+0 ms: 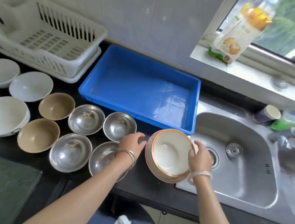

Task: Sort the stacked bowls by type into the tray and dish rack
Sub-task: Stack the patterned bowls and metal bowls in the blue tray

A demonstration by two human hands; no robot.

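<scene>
Right hand (200, 158) grips the gold-rimmed bowl stack (170, 154) at its 3 o'clock rim, fingers curled over the edge. Left hand (132, 142) sits just beside the stack at 9 o'clock, fingers loosely curled, holding nothing; can't tell if it touches. The stack looks like two nested glazed ceramic bowls, pinkish outside and cream inside; exact count unclear. It is tipped, mouth facing up and toward 9 o'clock, at the black counter (145, 184) edge. Round, so no long axis. Can't tell if it rests on the counter.

From the stack:
- 12 o'clock: one blue tray (137, 84), rectangular plastic, long axis roughly 9 to 3.
- 3 o'clock: one stainless sink (246, 179).
- 9 o'clock: four steel bowls (86, 119), shiny, upright, in two rows; the left wrist covers part of one.
- Further at 9: two tan bowls (56, 106), matte.
- Beyond those: four white bowls (31, 86), plus a sliver at the frame edge.
- 10 o'clock: one white slotted plastic dish rack (41, 33).
</scene>
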